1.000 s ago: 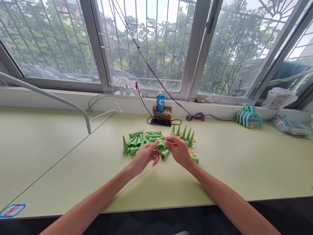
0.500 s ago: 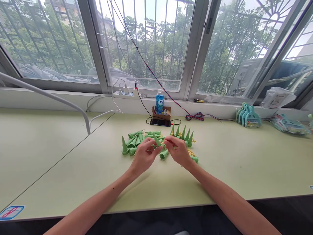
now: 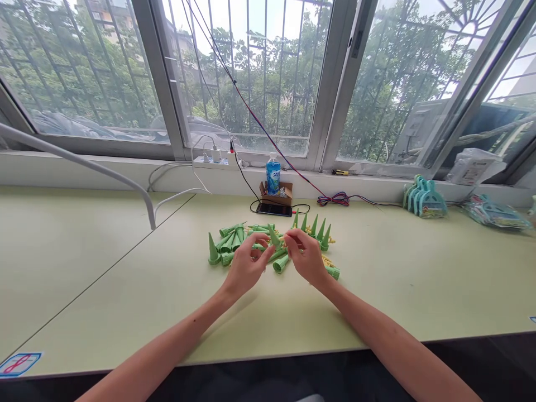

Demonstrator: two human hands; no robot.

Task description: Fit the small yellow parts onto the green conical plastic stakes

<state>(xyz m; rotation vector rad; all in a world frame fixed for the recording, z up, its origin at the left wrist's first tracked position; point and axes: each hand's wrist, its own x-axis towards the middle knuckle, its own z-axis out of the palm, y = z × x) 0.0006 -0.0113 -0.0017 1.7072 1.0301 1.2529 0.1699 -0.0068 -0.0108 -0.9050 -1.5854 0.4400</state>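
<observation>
A hollow green plastic cone spike (image 3: 273, 237) is tilted between my two hands, above the pile. My left hand (image 3: 247, 267) has thumb and fingertips closed at the cone's left side. My right hand (image 3: 307, 258) pinches a small yellow piece (image 3: 283, 240) against the cone's right side; most of that piece is hidden by the fingers. Below and behind lie several loose green cones (image 3: 233, 241), and one cone (image 3: 213, 249) stands upright at the left. Just beyond my right hand, several upright cones (image 3: 321, 230) form a row with yellow pieces (image 3: 332, 240) at their sides.
A blue bottle (image 3: 273, 176) stands in a small cardboard box (image 3: 286, 192), with a phone (image 3: 274, 210) lying in front. Bundled cable (image 3: 334, 199) runs along the sill. Turquoise plastic items (image 3: 427, 200) are at the right. A white tube (image 3: 125, 181) arches in from the left.
The held cone has shifted slightly right and away from me, closer to my right fingers. My left fingers have spread a little around it. The pile and the row look the same.
</observation>
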